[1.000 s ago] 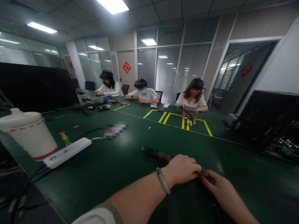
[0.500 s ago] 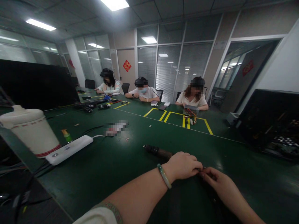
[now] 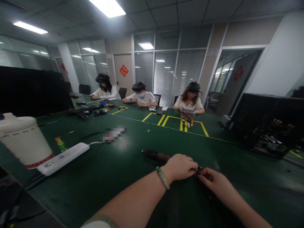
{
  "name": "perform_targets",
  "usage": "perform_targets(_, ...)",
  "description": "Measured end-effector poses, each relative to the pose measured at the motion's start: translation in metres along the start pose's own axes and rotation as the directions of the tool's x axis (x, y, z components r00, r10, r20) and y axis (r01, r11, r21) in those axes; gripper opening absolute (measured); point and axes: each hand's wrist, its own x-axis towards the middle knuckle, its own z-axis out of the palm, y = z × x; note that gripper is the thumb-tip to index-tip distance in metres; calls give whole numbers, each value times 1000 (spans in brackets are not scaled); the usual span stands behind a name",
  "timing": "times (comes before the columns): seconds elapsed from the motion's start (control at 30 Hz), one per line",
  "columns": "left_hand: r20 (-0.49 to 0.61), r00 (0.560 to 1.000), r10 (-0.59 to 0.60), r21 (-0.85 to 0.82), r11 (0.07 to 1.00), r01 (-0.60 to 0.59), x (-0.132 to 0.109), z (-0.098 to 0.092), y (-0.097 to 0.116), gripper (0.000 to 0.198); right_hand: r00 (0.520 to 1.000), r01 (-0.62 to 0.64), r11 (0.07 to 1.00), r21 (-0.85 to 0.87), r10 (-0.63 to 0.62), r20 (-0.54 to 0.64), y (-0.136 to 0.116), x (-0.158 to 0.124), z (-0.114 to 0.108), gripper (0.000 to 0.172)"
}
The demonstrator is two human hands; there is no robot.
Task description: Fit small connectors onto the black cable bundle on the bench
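Note:
My left hand (image 3: 181,167), with a green bangle at its wrist, reaches across the green table with its fingers curled down. Its fingertips meet those of my right hand (image 3: 215,178), which is closed in a pinch. A small dark piece (image 3: 199,170) shows between the two hands; its kind is hard to make out. Below the right hand lies a dark shape, blurred against the table. Just behind my left hand lies a dark cylindrical tool (image 3: 156,155) with a narrow metal tip, its near end hidden by the hand.
To the left stand a white power strip (image 3: 64,157), a large white cup (image 3: 26,142) and a small green bottle (image 3: 61,143). A black computer case (image 3: 263,126) is at right, a black monitor (image 3: 33,91) at left. Three people sit across the table (image 3: 95,186).
The view has shifted slightly, so most things appear a little further left. Both hands keep their meeting pose, with a little more of the small dark piece showing between them.

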Motion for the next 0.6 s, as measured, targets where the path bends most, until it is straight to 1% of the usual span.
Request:
perform_targets(0.1,3,1000,-9,-17,1000,9,0,-2,-1,11,999,33,999,39,-32,-42,-4,-3,3,24)
perform_targets(0.17,10,1000,-1,-39,999,2,0,-3,-3,10,995,47,997,61,-42,-91,-5,-3,6,22)
perform_targets(0.33,3,1000,2,-78,997,-2,0,-4,-7,8,993,62,990,126,-48,-111,-3,1,11,22)
perform_targets(0.6,-38,998,-56,-93,994,52,0,6,-2,10,991,28,992,126,-11,-130,-9,-1,5,23)
